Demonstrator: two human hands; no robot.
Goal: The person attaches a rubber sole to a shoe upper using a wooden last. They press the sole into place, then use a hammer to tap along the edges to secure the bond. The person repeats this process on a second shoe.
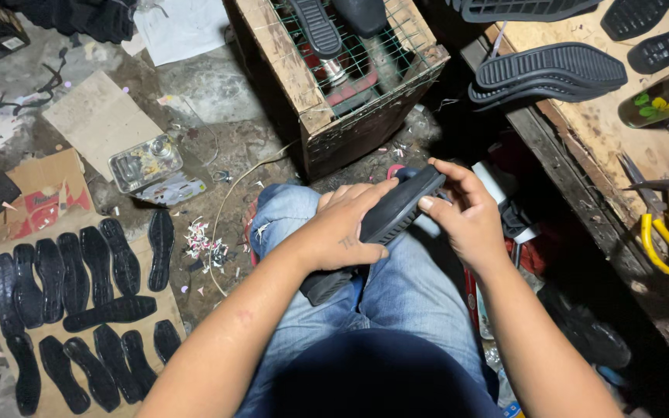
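dirty concrete floor [218, 101] carries flattened cardboard [48, 193]; black soles [79, 271] lie in rows on it. wooden bench [582, 131] holds ridged soles [547, 70].

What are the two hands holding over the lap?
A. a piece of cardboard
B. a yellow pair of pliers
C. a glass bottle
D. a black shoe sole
D: the left hand and the right hand both grip a black shoe sole above the jeans; the pliers lie untouched on the wooden bench.

The hands [404, 224] hide the black shoe sole's [396, 209] middle; its lower end is blurred.
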